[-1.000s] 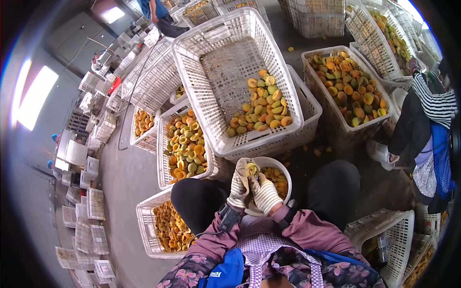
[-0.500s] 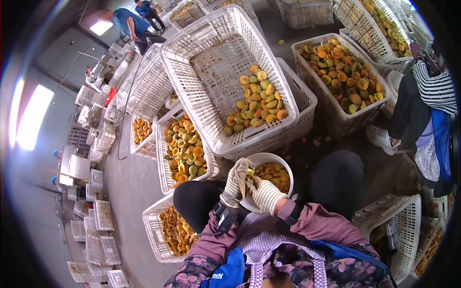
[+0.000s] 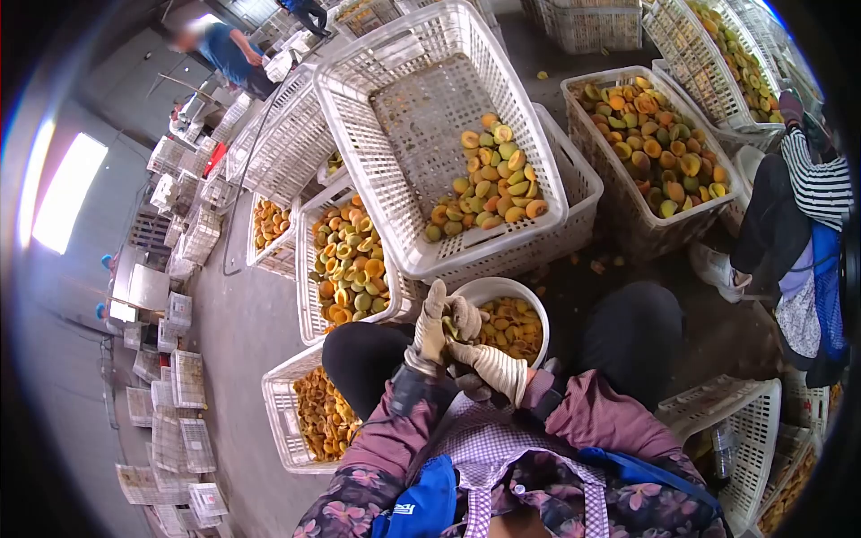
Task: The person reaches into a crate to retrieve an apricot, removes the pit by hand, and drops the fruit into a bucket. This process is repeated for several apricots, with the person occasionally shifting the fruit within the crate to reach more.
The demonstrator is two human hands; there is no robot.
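My left hand [image 3: 434, 330], in a pale work glove with dark patches, has its fingers curled around a piece of green fruit [image 3: 450, 330], mostly hidden by the glove. My right hand [image 3: 489, 369], in a striped white glove, is closed right against it; whatever it grips is hidden. Both hands are over the near left rim of a white bucket [image 3: 542, 314] between my knees. Small yellow-brown fruit pits or pieces fill the bucket. Beyond it, a large tilted white crate [image 3: 395, 179] has halved green and orange fruit [image 3: 493, 184], apricot-like, heaped in its lower right corner.
Crates of halved fruit stand to the left [image 3: 309, 314] and right [image 3: 619, 197]. A lower-left crate [image 3: 278, 421] contains brownish-orange pieces. A seated person in a striped sleeve [image 3: 814, 179] is at right. A person in blue [image 3: 229, 54] stands far left. An empty-looking crate [image 3: 753, 439] lies lower right.
My hands have turned and shifted slightly left and down, and the left thumb now points up. The yellow-green fruit piece is more covered. The view has shifted a little.
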